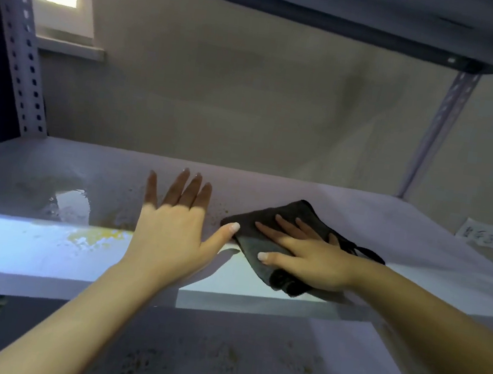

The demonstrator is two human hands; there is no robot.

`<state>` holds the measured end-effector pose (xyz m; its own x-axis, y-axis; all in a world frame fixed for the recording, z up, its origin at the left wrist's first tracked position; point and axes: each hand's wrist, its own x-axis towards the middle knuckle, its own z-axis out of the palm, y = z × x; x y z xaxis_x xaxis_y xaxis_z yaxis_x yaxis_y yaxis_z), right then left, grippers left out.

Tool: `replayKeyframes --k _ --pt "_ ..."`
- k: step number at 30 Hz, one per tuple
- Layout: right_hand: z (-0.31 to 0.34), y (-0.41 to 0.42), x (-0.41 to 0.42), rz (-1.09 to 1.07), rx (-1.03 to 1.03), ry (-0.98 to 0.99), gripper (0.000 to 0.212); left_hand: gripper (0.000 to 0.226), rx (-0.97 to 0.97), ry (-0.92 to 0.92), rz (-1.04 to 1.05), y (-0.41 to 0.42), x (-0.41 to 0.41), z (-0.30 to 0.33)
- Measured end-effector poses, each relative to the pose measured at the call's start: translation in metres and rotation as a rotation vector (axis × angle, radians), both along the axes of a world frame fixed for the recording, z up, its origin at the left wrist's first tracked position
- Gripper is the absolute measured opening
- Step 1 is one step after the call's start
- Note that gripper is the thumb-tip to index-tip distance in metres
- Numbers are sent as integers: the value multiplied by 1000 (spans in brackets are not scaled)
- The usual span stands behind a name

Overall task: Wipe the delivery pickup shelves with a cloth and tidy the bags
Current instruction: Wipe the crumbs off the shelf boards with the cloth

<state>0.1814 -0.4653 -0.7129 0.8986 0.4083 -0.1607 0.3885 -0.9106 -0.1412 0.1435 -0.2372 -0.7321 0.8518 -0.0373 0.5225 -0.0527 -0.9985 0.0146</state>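
Left hand [171, 227]: flat on the shelf [375, 222], palm down, fingers spread apart, holding nothing.
Right hand [302, 257]: pressed flat on the cloth [294, 215], fingers splayed, not gripping it.
Cloth: dark grey, folded, lying at the shelf's front edge, one corner hanging over the lip; the left thumb touches its near corner.
Shelf: pale metal; wet patch [72, 201] left of the left hand, yellowish stain [97, 236] on the front lip, brown specks between the hands.
Lower shelf [216, 355]: speckled with brown spots.
Paper label [482, 233]: far right on the shelf, writing unreadable.
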Motion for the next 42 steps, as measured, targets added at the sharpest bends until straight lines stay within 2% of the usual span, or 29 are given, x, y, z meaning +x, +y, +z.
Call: replayKeyframes --k 3,5,6,7,9,11,12,15,16,17,18,20,21,23,26,29,31,35,38,42 --pt "3 3 35 26 -11 6 61 101 -13 27 -9 -1 -3 0" --pt "2 11 67 62 -102 -37 62 104 -33 64 -23 -1 -4 0" --pt "1 17 81 90 -155 -57 69 104 -48 78 -36 0 -4 -1" --pt "1 22 95 111 -166 -63 85 105 -58 83 -46 1 -4 0" --pt "-8 26 134 74 -99 -31 115 104 -61 80 -57 2 -3 0" --pt "-15 30 163 71 -92 -37 124 102 -79 84 -58 2 -5 0" --pt "-10 34 166 88 -114 -27 118 101 -92 90 -54 1 -7 1" --pt "-2 41 165 131 -123 -55 54 100 -112 90 -30 -1 -8 4" --pt "-3 39 167 132 -98 -55 49 99 -114 89 -20 -1 -8 4" --pt "-6 38 167 107 -72 -22 52 99 -114 93 -11 -2 -9 3" --pt "-8 36 168 110 -91 6 65 98 -113 100 -4 -2 -9 2" --pt "-21 32 193 102 -102 -2 106 98 -105 121 1 -2 -9 2" --pt "-27 32 206 95 -122 -10 115 98 -108 125 -3 -2 -8 3" --pt "-31 33 215 118 -174 -1 118 95 -107 101 -29 -2 -9 6" --pt "-28 32 210 118 -175 -46 117 90 -80 51 -56 2 -14 9" --pt "-20 28 188 71 -123 -26 116 93 48 129 -30 32 -26 5" --pt "-3 31 138 63 -128 -26 107 93 98 173 -1 65 -38 7" --pt "4 34 53 26 -61 39 61 94 -9 173 3 98 -47 6" --pt "6 44 -9 94 3 39 56 96 -19 130 -14 95 -44 2" --pt "5 72 -48 178 -32 17 57 102 -82 108 -26 98 -42 0"
